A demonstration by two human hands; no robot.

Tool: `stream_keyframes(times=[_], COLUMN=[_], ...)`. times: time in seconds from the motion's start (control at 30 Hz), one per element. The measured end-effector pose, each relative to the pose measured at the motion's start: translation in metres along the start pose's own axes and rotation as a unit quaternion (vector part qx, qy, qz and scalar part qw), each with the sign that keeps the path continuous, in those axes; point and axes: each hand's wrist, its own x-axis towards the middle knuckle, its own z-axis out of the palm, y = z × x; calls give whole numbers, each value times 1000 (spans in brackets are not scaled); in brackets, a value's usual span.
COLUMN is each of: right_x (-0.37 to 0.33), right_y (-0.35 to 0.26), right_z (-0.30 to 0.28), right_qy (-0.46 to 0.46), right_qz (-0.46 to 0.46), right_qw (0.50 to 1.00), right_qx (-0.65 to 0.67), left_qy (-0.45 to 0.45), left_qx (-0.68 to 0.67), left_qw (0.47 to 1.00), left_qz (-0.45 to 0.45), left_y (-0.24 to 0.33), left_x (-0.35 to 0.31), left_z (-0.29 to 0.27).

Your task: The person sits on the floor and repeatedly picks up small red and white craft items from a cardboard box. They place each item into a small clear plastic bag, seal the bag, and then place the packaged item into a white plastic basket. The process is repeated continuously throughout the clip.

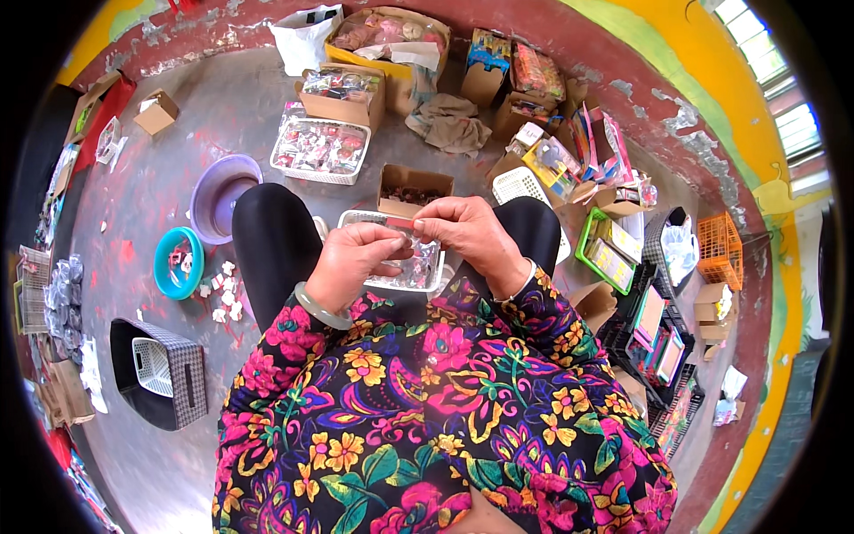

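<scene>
My left hand and my right hand meet at the fingertips between my knees. Both are closed in a pinch, and whatever sits between the fingers is too small and too covered to name. Right below them stands a white plastic basket holding small packets in clear wrap, partly hidden by my hands. Just beyond the basket is an open cardboard box with small dark reddish pieces inside.
Farther off is a white basket full of packets, with cardboard boxes behind. To my left are a purple basin, a teal basin and a checked fabric bin. At right are a green tray, black crates and an orange crate.
</scene>
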Motion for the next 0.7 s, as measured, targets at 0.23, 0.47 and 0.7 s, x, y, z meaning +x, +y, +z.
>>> stream_keyframes(times=[0.23, 0.47, 0.7], right_x=[-1, 2, 1], right_y=[2, -1, -4], right_z=[0, -1, -6], right_qy=[-21, -68, -110], right_qz=[-3, -5, 21], right_qw=[998, 991, 978], right_qx=[-57, -113, -178], left_qy=[3, -37, -53], left_qx=[-2, 36, 37], left_qw=[1000, 999, 998], left_qz=[-3, 12, 11], left_y=[-3, -5, -8], left_x=[0, 0, 1], left_z=[-3, 0, 0])
